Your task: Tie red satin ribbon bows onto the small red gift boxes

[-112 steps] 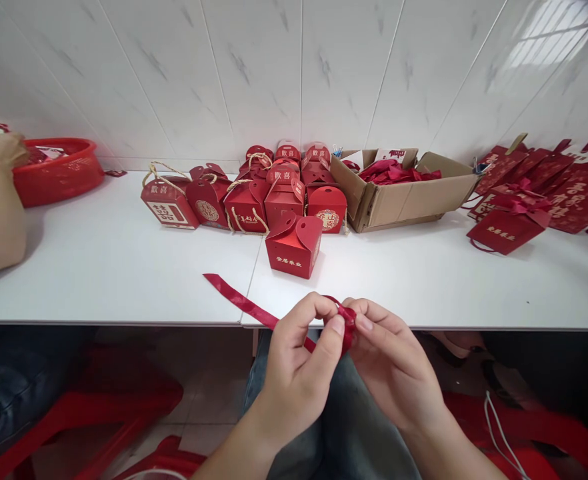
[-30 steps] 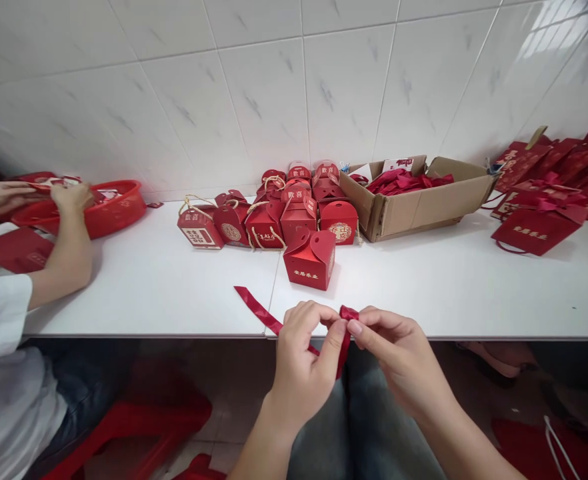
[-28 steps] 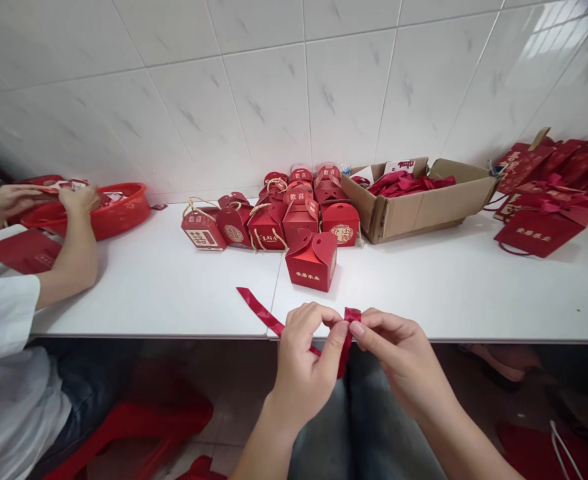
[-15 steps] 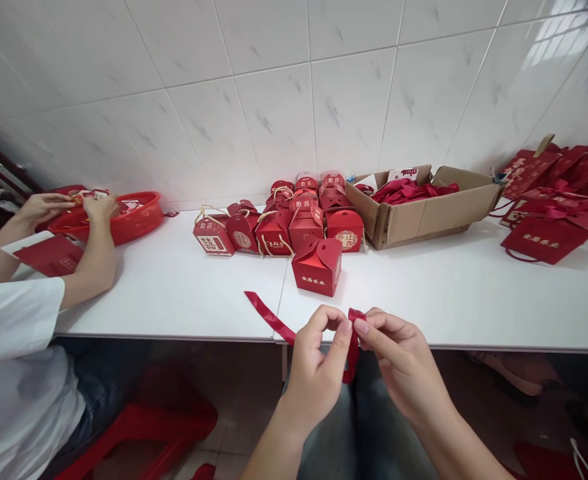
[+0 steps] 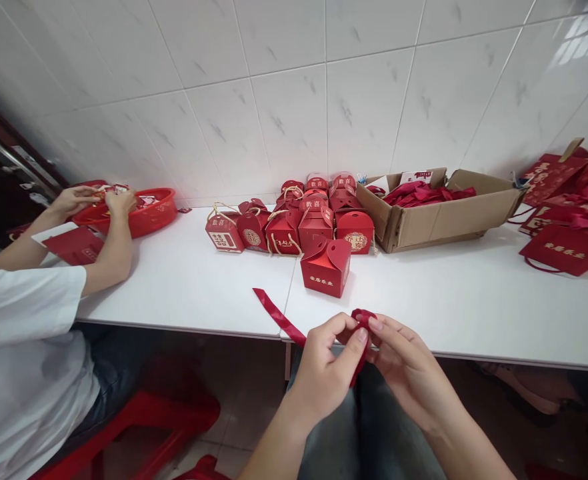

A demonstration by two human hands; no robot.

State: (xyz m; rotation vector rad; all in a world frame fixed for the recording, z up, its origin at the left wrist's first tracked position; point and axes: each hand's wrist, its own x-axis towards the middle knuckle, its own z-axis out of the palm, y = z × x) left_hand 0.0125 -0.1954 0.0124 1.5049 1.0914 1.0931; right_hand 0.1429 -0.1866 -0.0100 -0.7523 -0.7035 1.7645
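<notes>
A dark red ribbon (image 5: 280, 317) lies partly on the white table and runs to my hands at the table's front edge. My left hand (image 5: 327, 363) pinches the ribbon between thumb and fingers. Close beside it, my right hand (image 5: 407, 367) grips a loop of the same ribbon, which stands up between the fingertips. Beyond the hands sits a red box (image 5: 325, 268) with closed curved flaps and gold characters. Behind that box, several red boxes (image 5: 315, 227) stand grouped together, some with twine handles.
An open cardboard box (image 5: 449, 223) of red ribbons stands at the back right. Red gift bags (image 5: 564, 247) are at the far right. To the left, another person's hands (image 5: 119, 200) work over a red basin (image 5: 157, 217). A red stool (image 5: 149, 427) stands below.
The ribbon between my fingertips has become a rounder loop, and my hands have come closer together. The view has shifted slightly left, so the table items appear farther right.
</notes>
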